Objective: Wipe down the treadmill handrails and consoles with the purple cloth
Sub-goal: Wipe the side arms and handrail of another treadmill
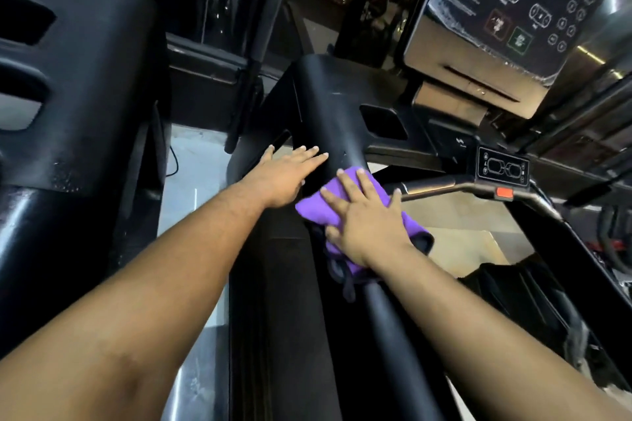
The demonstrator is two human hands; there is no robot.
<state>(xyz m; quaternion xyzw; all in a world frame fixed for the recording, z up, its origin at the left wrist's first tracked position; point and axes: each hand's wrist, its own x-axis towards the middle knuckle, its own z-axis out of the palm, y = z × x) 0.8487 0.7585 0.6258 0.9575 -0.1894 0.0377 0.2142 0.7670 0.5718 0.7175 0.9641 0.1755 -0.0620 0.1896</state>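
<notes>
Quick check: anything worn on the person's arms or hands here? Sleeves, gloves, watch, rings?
Nothing visible. Both forearms are bare right to the bottom of the frame, with no sleeve edge in view. The left hand and right hand have no gloves, and no watch, wristband or rings show on the wrists or fingers. Fingernails are short and unpainted.

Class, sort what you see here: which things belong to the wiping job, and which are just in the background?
Part of the job:
- purple cloth, pressed flat under the right hand
- black handrail, with the left hand resting on it
- console

Background:
- neighbouring treadmill
- floor
- cable
</notes>
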